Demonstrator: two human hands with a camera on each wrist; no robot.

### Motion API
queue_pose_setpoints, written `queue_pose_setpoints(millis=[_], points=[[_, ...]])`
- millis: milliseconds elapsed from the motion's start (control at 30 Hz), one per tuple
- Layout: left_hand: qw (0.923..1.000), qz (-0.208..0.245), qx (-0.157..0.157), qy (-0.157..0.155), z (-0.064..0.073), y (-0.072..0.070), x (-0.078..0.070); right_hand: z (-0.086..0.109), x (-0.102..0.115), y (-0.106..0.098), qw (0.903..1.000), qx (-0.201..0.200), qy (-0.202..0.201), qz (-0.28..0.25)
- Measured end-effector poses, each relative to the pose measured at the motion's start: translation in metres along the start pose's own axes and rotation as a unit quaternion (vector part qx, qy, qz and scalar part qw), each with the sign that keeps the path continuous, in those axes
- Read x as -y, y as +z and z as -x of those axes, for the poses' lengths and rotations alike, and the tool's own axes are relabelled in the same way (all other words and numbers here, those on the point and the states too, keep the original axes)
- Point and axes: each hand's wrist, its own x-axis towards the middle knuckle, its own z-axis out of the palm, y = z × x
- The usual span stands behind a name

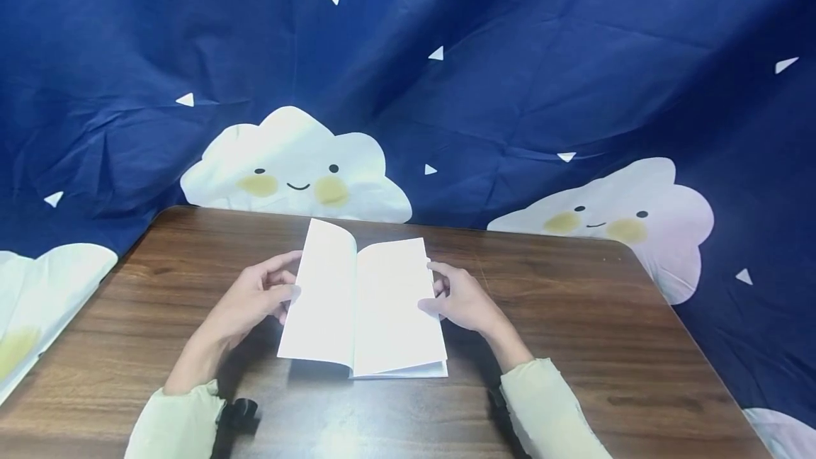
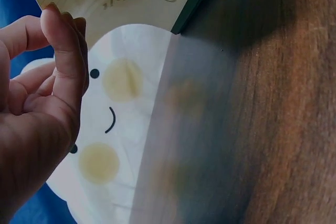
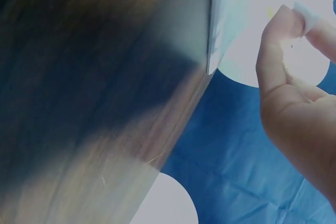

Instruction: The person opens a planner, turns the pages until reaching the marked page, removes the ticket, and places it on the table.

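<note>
A notebook (image 1: pixel 397 314) lies spread open near the middle of the table, its two facing pages bright white. My left hand (image 1: pixel 251 297) holds the left side at its outer edge, thumb over the page and fingers behind. That side is raised off the table and tilted. In the left wrist view its outer cover (image 2: pixel 139 3) shows the printed words "Gambit" and "NOTEBOOK". On the opposite side, my right hand (image 1: pixel 470 301) pinches the right edge, thumb on the page and index finger higher up the edge. Any writing on the pages is washed out by glare.
A brown wood-grain table (image 1: pixel 574 346) with rounded back corners lies under the notebook. Behind it hangs a blue cloth (image 1: pixel 497 91) printed with smiling clouds and white triangles. A black strap piece (image 1: pixel 242 411) shows at the left wrist, below the pale green sleeve (image 1: pixel 175 423).
</note>
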Motion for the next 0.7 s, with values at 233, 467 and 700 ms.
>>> queue_pose_setpoints(millis=[233,467,700], points=[[1.0,-0.004,-0.006,-0.005,0.0,-0.001,0.001,0.002,0.005,-0.003,0.9976,-0.009,0.033,-0.06],[0.9999,-0.009,-0.007,0.001,0.003,-0.006,0.004,0.002,0.014,-0.002,0.992,0.011,0.01,-0.125],[0.9999,-0.012,-0.011,0.004,0.01,-0.016,0.009,0.0,0.026,0.005,0.9832,0.049,-0.025,-0.174]])
